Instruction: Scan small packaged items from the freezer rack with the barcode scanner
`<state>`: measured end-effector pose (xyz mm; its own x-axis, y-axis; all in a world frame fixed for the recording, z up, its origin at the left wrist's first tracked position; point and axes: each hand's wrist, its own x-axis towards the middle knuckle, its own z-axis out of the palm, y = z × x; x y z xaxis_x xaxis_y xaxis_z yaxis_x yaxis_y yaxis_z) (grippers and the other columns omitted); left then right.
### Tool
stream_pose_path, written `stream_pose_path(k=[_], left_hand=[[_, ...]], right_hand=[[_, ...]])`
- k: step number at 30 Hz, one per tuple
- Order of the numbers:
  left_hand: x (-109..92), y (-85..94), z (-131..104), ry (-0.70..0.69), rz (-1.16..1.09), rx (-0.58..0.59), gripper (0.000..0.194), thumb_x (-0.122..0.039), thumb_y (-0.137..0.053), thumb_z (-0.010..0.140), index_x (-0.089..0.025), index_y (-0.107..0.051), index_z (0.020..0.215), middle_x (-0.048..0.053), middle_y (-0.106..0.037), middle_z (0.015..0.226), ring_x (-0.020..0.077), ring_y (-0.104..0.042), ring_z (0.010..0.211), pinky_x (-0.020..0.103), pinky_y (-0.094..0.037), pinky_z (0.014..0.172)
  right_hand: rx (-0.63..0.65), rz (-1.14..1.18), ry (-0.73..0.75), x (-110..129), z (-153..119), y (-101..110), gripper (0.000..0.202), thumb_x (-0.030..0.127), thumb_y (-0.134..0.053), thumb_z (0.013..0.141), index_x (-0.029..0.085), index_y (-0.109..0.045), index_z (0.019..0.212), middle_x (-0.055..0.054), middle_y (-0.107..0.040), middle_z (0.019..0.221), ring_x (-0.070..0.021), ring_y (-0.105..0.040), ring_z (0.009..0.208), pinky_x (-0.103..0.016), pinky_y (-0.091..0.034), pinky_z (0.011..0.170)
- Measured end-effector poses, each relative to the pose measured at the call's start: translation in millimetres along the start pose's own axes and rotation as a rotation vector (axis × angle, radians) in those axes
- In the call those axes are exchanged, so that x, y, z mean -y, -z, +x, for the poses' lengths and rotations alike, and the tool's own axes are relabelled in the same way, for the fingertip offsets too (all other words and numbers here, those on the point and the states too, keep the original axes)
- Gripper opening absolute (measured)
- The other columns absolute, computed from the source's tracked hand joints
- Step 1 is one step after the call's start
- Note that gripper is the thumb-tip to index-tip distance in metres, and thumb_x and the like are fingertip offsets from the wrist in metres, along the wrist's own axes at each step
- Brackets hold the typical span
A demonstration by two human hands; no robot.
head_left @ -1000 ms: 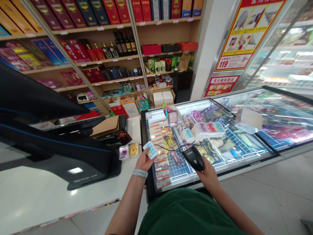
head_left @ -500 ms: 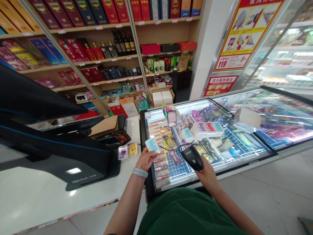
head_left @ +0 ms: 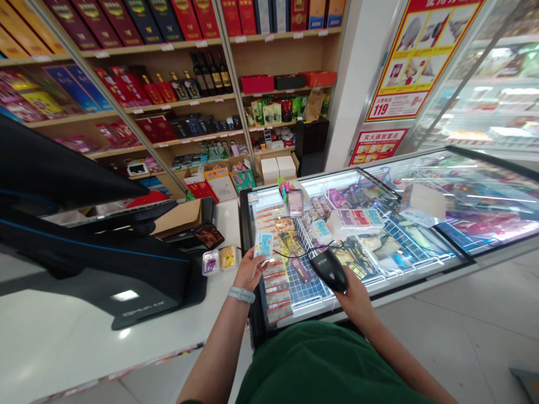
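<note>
Surface (head_left: 84, 336): well left of the black scanner (head_left: 329, 270); it bears a dark monitor stand (head_left: 160, 292).
Purple pack (head_left: 211, 262) and yellow pack (head_left: 228, 257): side by side on the surface, left of the scanner.
Left hand (head_left: 249, 272): left of the scanner; thumb and fingers closed on the near end of the blue-labelled pack (head_left: 264, 244).
Blue-labelled pack: left of the scanner, a little farther from the body, and apart from it; it juts beyond the left fingers, long axis running away from the body, labelled face towards the camera. The left hand is the nearer one.
Scanner's aim: long axis aslant over the display freezer (head_left: 245, 219), broad end turned towards the pack's side.
Right hand (head_left: 356, 294): just right of the scanner, closed around its near end; most of its fingers are hidden.
Stacked packs (head_left: 357, 221): beyond the scanner, slightly right, on the freezer.
</note>
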<state>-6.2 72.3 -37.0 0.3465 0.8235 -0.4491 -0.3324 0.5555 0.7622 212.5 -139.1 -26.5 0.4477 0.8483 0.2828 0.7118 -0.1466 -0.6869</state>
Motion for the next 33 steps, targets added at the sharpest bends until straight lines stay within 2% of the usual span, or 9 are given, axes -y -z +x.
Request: stream_pose_path(k=[3,6,11,16,22,28,33], left_hand=[[-2,-3.2,-2,-0.016,0.012,0.042,0.047,-0.010,-0.076,0.057,-0.019,-0.061,0.100,0.002,-0.070,0.087,0.0138,-0.064,0.075,0.033,-0.054,0.075],[-3,-9.6,-2,-0.074,0.043,0.078,0.046,-0.010,-0.075,0.059,-0.019,-0.062,0.102,0.004,-0.070,0.093,0.0149,-0.065,0.079,0.034,-0.054,0.078],[-5,-21.0,0,-0.151,0.067,0.014,0.045,-0.008,-0.073,0.063,-0.020,-0.059,0.104,0.004,-0.070,0.095,0.0155,-0.065,0.081,0.035,-0.053,0.079],[-7,-25.0,6,-0.175,0.082,0.000,0.037,-0.015,-0.077,0.061,-0.018,-0.058,0.093,0.003,-0.070,0.089,0.0148,-0.065,0.080,0.032,-0.052,0.077],[-10,-29.1,15,-0.196,0.104,0.010,0.044,-0.019,-0.079,0.057,-0.018,-0.061,0.097,0.004,-0.070,0.091,0.0135,-0.063,0.079,0.025,-0.047,0.071],[-11,-40.4,24,-0.245,0.102,0.016,0.043,-0.016,-0.076,0.058,-0.017,-0.062,0.098,0.004,-0.071,0.090,0.0145,-0.064,0.080,0.026,-0.048,0.072],[-9,-45.7,30,-0.280,0.101,0.005,0.043,-0.013,-0.075,0.059,-0.018,-0.062,0.099,0.005,-0.071,0.093,0.0154,-0.065,0.083,0.025,-0.048,0.072]], right_hand=[[0.004,0.004,0.001,2,1,1,0.029,0.019,-0.051,0.073,0.020,-0.051,0.102,-0.008,-0.062,0.093,-0.0257,-0.062,0.090,-0.038,-0.050,0.076],[0.022,0.006,0.001,5,2,2,0.029,0.017,-0.050,0.072,0.020,-0.051,0.101,-0.008,-0.062,0.093,-0.0249,-0.062,0.089,-0.036,-0.050,0.075],[0.020,0.012,0.006,7,3,4,0.033,0.014,-0.050,0.071,0.020,-0.052,0.104,-0.007,-0.063,0.094,-0.0243,-0.062,0.089,-0.036,-0.050,0.076],[0.032,0.023,0.017,7,5,5,0.032,0.012,-0.049,0.071,0.021,-0.052,0.102,-0.006,-0.062,0.092,-0.0236,-0.061,0.088,-0.036,-0.050,0.076],[0.061,0.020,-0.011,10,8,7,0.031,0.013,-0.048,0.071,0.020,-0.051,0.101,-0.007,-0.061,0.091,-0.0237,-0.061,0.089,-0.036,-0.050,0.077],[0.091,0.002,0.003,11,15,11,0.037,0.013,-0.048,0.072,0.020,-0.051,0.109,-0.008,-0.062,0.098,-0.0247,-0.061,0.095,-0.038,-0.049,0.082],[0.126,0.008,0.004,11,20,14,0.038,0.011,-0.047,0.071,0.020,-0.051,0.108,-0.006,-0.062,0.096,-0.0238,-0.061,0.093,-0.037,-0.050,0.080]])
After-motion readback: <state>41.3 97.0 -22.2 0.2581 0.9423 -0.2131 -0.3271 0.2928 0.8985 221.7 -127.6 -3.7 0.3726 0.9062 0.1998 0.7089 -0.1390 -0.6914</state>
